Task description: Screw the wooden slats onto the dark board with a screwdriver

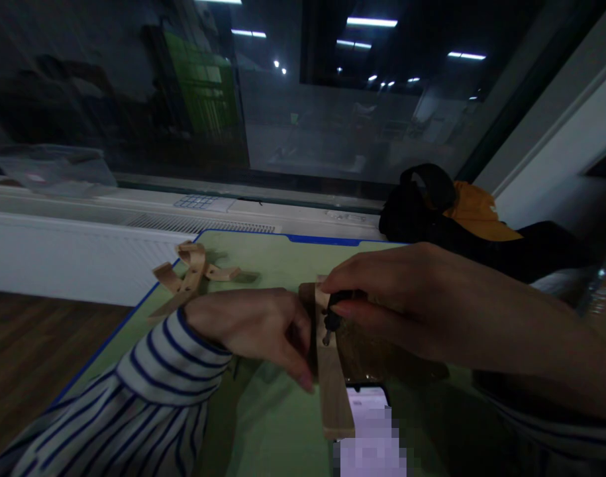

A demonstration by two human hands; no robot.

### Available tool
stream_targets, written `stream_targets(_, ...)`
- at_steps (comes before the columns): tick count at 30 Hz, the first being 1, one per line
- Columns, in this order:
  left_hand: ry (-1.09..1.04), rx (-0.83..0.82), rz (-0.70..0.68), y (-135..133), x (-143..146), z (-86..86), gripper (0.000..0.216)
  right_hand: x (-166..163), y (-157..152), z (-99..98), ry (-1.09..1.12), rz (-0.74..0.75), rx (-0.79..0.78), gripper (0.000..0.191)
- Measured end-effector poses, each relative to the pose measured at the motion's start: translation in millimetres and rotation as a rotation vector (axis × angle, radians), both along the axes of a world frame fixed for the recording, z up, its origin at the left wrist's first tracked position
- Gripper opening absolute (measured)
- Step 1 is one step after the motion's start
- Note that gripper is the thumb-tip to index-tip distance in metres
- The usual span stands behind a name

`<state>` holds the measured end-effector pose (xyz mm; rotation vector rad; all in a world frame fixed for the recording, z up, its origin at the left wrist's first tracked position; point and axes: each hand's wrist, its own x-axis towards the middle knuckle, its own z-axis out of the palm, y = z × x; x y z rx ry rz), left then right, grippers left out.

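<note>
A pale wooden strip (335, 397) with several holes lies lengthwise in front of me. My right hand (382, 298) pinches a small black-handled screwdriver (334, 318), whose metal tip points down at a hole in the strip. Its fingertips also rest near the strip's far end. On the other side, my left hand (267, 331) is curled against the strip's left edge, thumb stretched toward me; its other fingertips are partly hidden. Under the strip's far part shows a brown, glossy packet (367, 354). A lit phone (369, 424) lies beneath the near end.
A wooden assembly of curved pieces (191, 271) stands at the table's far left. The green tabletop (267, 258) has a blue edge against a radiator (84, 248) and windowsill. Black and orange items (481, 212) lie at the back right; a clear plastic container (54, 169) sits far left.
</note>
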<state>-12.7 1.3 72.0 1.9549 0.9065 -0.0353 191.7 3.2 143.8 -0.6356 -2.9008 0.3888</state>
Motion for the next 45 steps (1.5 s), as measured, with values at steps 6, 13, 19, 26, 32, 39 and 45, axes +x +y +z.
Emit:
stream_targets(6,-0.131,-0.056,-0.021,0,6,-5.5,0.012,-3,-1,0.1,-0.010,-0.008,-0.036,0.015)
stream_targets(13,-0.094,-0.069,-0.003,0,5,-7.1,0.011,-4,-2,-0.4,0.004,-0.002,-0.019,0.013)
stream_targets(19,-0.157,0.156,0.108,2,0,-0.7,0.024,-3,-1,-4.6,0.010,0.024,-0.015,0.014)
stream_targets(26,-0.270,0.307,0.127,3,1,0.9,0.029,-5,1,-10.5,0.078,0.016,0.078,0.011)
stream_targets(32,-0.324,0.286,0.174,3,4,-2.0,0.024,-2,0,-9.8,0.108,0.060,0.068,0.015)
stream_targets(39,-0.408,0.151,0.140,5,4,-8.9,0.014,-3,1,-7.9,0.079,0.052,0.027,0.011)
stream_targets(45,-0.296,0.184,0.099,8,-3,-10.2,0.020,-4,0,-10.0,0.055,-0.015,0.116,0.019)
